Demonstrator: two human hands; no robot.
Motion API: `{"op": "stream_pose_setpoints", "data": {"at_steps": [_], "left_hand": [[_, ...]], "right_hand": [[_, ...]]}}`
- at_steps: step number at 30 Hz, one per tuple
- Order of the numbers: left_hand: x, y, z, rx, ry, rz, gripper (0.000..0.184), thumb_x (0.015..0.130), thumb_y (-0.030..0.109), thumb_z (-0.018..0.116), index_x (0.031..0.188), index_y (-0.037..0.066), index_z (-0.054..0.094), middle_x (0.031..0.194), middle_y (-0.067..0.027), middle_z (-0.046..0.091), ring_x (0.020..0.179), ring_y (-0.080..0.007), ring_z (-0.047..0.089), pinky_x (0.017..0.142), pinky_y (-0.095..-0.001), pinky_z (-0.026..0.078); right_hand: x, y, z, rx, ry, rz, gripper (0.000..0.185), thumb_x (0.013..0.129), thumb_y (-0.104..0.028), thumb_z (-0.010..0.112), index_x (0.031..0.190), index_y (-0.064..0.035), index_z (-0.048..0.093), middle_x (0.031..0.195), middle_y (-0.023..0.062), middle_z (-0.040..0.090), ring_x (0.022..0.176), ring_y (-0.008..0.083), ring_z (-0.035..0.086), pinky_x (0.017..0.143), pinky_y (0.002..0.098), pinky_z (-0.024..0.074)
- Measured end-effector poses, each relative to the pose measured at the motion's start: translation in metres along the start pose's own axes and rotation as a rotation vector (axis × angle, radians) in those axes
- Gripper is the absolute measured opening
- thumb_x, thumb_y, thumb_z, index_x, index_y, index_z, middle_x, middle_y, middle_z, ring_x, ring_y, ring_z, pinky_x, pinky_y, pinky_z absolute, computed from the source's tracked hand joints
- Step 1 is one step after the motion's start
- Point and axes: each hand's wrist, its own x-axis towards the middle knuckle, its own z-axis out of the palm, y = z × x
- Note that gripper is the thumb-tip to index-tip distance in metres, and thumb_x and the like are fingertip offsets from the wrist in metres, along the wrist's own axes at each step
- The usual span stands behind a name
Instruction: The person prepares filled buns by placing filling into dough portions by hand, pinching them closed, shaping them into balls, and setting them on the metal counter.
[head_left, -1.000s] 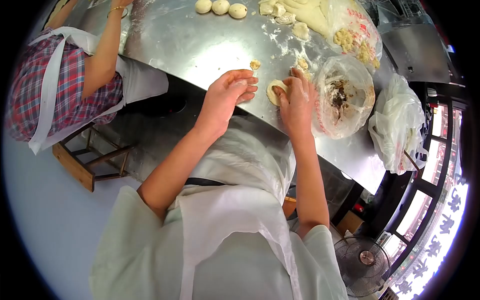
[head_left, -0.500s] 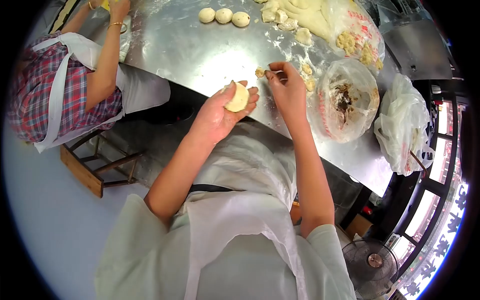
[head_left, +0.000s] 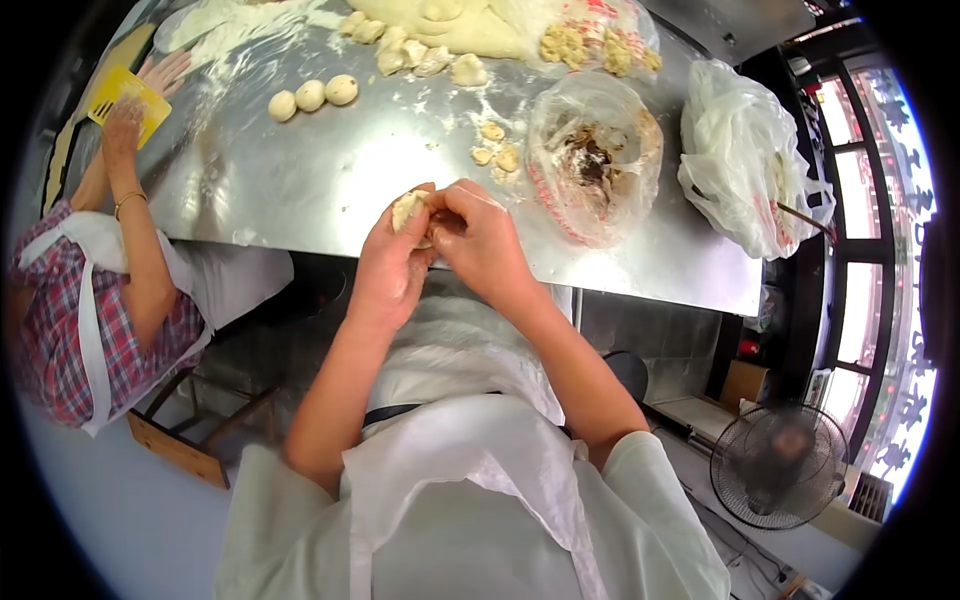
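Note:
A round piece of pale dough is cupped in my left hand, held just above the near edge of the steel table. The fingers of my right hand are closed in a pinch at the dough's right edge, covering much of it. Whether any filling sits inside the dough I cannot tell. Small yellowish crumbly lumps lie beyond my right hand. Three round dough balls stand in a row farther to the left.
On the steel table, a plastic bag with dark filling is at the right, near a white plastic bag. Dough pieces and a large dough mass lie at the back. A co-worker's hand holds a yellow scraper.
My right hand has come from above the table to the dough in my left hand, whose fingers have curled in. The lump beside my right fingers no longer shows there. My view has turned.

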Motion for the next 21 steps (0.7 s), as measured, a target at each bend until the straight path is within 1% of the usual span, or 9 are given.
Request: {"op": "stream_pose_setpoints", "data": {"at_steps": [3,4,5,6,8,9,11,16,21], "left_hand": [[0.004,-0.015,0.017,0.02,0.054,-0.052,0.044,0.107,0.021,0.061,0.143,-0.002,0.052,0.129,-0.0129,0.064,0.114,-0.0218,0.066,0.099,-0.0364,0.056],[0.004,-0.018,0.021,0.024,0.09,-0.074,0.043,0.107,0.02,0.061,0.143,-0.003,0.051,0.131,-0.0147,0.065,0.116,-0.0234,0.067,0.099,-0.0372,0.057],[0.003,-0.018,0.025,0.051,0.072,-0.087,0.044,0.107,0.019,0.061,0.143,-0.004,0.05,0.133,-0.0171,0.064,0.119,-0.0257,0.067,0.101,-0.038,0.057],[0.002,-0.017,0.03,0.077,0.055,-0.099,0.045,0.107,0.019,0.06,0.144,-0.004,0.049,0.136,-0.0194,0.062,0.122,-0.028,0.066,0.102,-0.0388,0.057],[0.002,-0.016,0.038,0.116,-0.006,-0.127,0.046,0.107,0.017,0.06,0.144,-0.007,0.048,0.139,-0.0252,0.061,0.124,-0.0337,0.066,0.102,-0.0392,0.058],[0.006,-0.018,0.044,0.102,-0.036,-0.143,0.045,0.107,0.016,0.06,0.144,-0.007,0.049,0.139,-0.0252,0.061,0.123,-0.0336,0.067,0.101,-0.0392,0.059],[0.017,-0.022,0.058,0.073,-0.098,-0.164,0.044,0.107,0.014,0.059,0.143,-0.008,0.049,0.138,-0.0252,0.062,0.122,-0.0334,0.067,0.1,-0.0393,0.059],[0.054,-0.029,0.09,-0.081,-0.16,-0.232,0.041,0.102,0.005,0.057,0.141,-0.006,0.052,0.135,-0.0237,0.063,0.125,-0.0313,0.063,0.108,-0.0412,0.052],[0.087,-0.039,0.124,-0.144,-0.143,-0.266,0.036,0.102,0.005,0.056,0.137,-0.005,0.054,0.132,-0.0215,0.064,0.121,-0.0283,0.065,0.106,-0.0403,0.053]], "right_hand": [[-0.013,0.005,-0.029,0.139,0.005,0.104,0.025,0.091,0.001,0.066,0.115,0.0008,0.072,0.103,0.0092,0.072,0.088,0.016,0.068,0.081,0.0319,0.0562],[-0.015,0.008,-0.045,0.231,0.034,0.222,0.03,0.093,0.0,0.065,0.122,-0.0029,0.072,0.107,0.0076,0.075,0.091,0.012,0.067,0.083,0.0295,0.0562],[-0.014,0.023,-0.063,0.169,0.118,0.196,0.03,0.093,-0.001,0.065,0.122,-0.0044,0.073,0.106,0.0058,0.076,0.09,0.0109,0.067,0.083,0.0292,0.0562],[-0.01,0.029,-0.083,0.082,0.22,0.233,0.029,0.094,-0.002,0.066,0.121,-0.0039,0.073,0.104,0.0062,0.076,0.09,0.0127,0.068,0.083,0.0297,0.0561],[0.002,0.08,-0.119,-0.099,0.412,0.046,0.026,0.093,-0.001,0.066,0.118,-0.0017,0.073,0.102,0.0137,0.076,0.092,0.0195,0.072,0.083,0.0319,0.0562],[0.009,0.076,-0.135,-0.274,0.416,0.11,0.028,0.092,0.001,0.066,0.119,-0.0004,0.072,0.108,0.0176,0.075,0.097,0.0271,0.072,0.086,0.0352,0.0559],[0.017,0.091,-0.159,-0.54,0.398,0.039,0.033,0.088,0.0,0.07,0.121,-0.0001,0.071,0.115,0.0199,0.072,0.105,0.0359,0.07,0.092,0.0399,0.0547],[0.016,0.092,-0.169,-0.541,0.281,0.106,0.047,0.081,-0.005,0.078,0.127,-0.0003,0.068,0.122,0.021,0.068,0.112,0.0401,0.065,0.096,0.044,0.0531],[0.02,0.108,-0.169,-0.598,0.261,0.14,0.054,0.079,-0.01,0.082,0.13,-0.0005,0.067,0.124,0.0204,0.067,0.113,0.0401,0.065,0.096,0.0446,0.0531]]}}
